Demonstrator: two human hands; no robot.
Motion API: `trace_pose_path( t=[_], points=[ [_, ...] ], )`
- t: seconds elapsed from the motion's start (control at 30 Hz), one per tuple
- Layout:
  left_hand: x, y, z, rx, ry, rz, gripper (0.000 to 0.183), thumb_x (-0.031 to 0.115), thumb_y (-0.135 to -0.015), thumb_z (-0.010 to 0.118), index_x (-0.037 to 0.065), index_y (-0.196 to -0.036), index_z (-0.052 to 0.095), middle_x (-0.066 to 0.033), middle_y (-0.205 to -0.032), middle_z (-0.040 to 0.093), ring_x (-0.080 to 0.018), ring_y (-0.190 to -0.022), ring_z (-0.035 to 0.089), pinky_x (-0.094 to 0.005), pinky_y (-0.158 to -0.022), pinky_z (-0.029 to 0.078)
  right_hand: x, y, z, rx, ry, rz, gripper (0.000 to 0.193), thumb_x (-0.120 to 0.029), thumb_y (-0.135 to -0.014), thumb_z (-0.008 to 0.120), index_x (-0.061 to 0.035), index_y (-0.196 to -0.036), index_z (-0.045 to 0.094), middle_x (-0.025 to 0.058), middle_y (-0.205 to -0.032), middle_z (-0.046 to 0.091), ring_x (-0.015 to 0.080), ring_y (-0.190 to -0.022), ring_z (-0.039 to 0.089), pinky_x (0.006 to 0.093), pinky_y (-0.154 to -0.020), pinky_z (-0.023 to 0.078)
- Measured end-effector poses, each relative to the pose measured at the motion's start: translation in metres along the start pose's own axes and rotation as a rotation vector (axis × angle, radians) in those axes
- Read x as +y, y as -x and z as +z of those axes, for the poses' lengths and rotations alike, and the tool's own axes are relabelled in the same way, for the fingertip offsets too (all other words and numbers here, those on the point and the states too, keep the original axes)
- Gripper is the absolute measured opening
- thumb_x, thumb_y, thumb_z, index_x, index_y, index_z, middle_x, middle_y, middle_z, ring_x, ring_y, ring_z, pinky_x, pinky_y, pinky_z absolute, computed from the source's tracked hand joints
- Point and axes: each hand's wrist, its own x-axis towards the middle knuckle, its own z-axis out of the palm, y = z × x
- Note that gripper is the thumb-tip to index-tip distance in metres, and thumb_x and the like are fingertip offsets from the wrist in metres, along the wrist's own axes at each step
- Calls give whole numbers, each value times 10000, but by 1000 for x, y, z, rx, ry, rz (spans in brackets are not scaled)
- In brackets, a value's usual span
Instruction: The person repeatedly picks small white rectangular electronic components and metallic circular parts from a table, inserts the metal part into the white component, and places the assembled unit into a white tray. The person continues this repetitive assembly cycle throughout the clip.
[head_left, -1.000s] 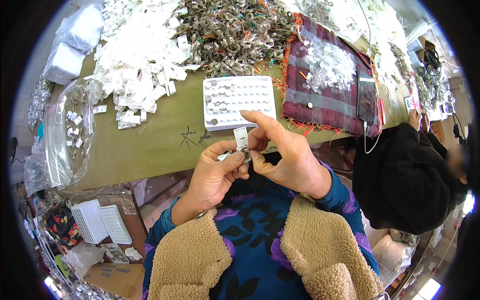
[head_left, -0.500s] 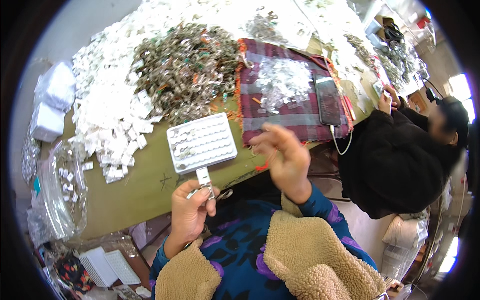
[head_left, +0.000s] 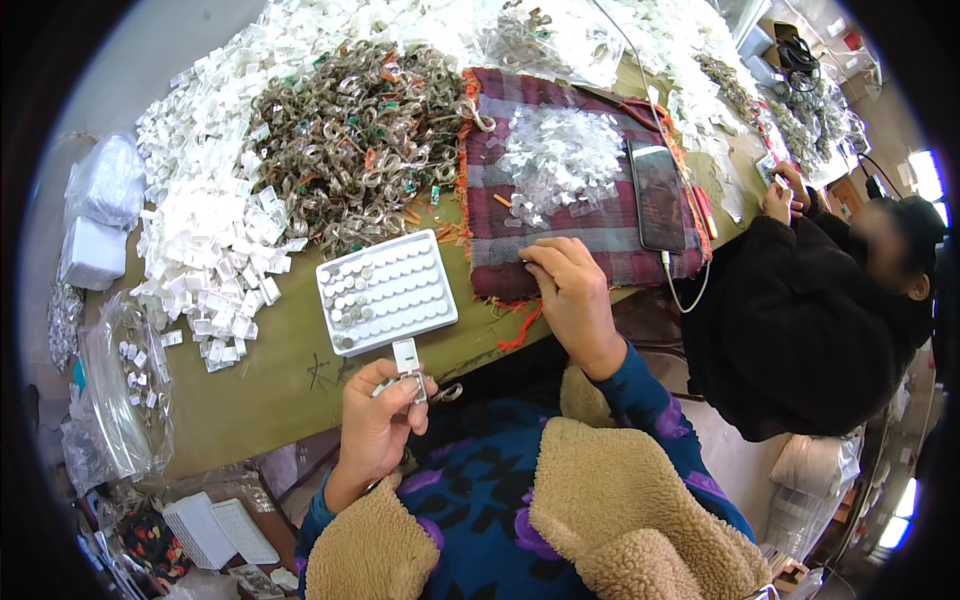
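Observation:
In front of me my left hand (head_left: 378, 408) is closed on a small white plastic case (head_left: 405, 357), its thumb and fingers pinching the lower part. A translucent grey band (head_left: 448, 393) sticks out beside those fingers. Just beyond lies a white tray (head_left: 438, 318) with rows of round pockets, several holding silvery button cells (head_left: 352, 314) at the left. My right hand (head_left: 570, 285) is over the near edge of a plaid cloth (head_left: 490, 225), thumb and fingertips pinched together. Whatever is between them is too small to name. Farther up the cloth lies a pile of clear plastic pieces (head_left: 560, 160).
A heap of translucent bands (head_left: 350, 140) and a spread of white cases (head_left: 215, 250) cover the table's far left. A phone (head_left: 655, 195) with a white cable and red-handled pliers (head_left: 640, 112) lie on the cloth. A person in black (head_left: 790, 330) works at right.
My right hand has come down and its fingers have drawn together at the cloth's near edge. My left hand stays nearly where it was, still holding the white case.

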Motion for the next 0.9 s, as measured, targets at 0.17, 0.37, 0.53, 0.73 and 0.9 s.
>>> trace_pose_path(
  t=[0.17,0.37,0.53,0.73,0.9],
  points=[
    [-5,-3,-1,-14,50,37,139,59,-929,640,-4,-1052,640,-165,-968,693,-140,-689,632,-286,-585,559,-17,-1,-3,-42,-86,-9,182,100,-795,674,15,-954,695,134,-918,674,284,-826,652,340,-732,523],
    [-9,2,-10,-91,211,52,242,74,-991,572,-38,-1202,611,-151,-1032,688,-160,-815,688,-280,-711,636,-89,14,4,-232,-514,-7,198,79,-786,712,-7,-964,712,122,-926,684,269,-830,673,339,-703,545],
    [-11,13,-21,-156,317,58,232,56,-977,603,-32,-1191,614,-142,-1016,693,-186,-847,703,-310,-737,639,-119,17,27,-197,-546,-79,196,86,-753,734,-5,-924,712,113,-918,682,249,-785,665,328,-671,541],
    [-7,22,-29,-81,263,92,225,83,-969,625,-28,-1165,631,-103,-936,688,-159,-804,686,-280,-700,626,-126,12,41,-229,-427,-342,229,100,-743,692,8,-949,655,117,-882,661,290,-764,635,366,-659,527],
    [-4,24,-33,-73,245,151,205,107,-966,639,-30,-1119,653,-87,-900,683,-147,-778,670,-276,-689,606,-125,-3,47,-435,-486,-369,322,49,-701,677,5,-1016,626,114,-881,655,294,-779,635,388,-668,517]
  ],
)
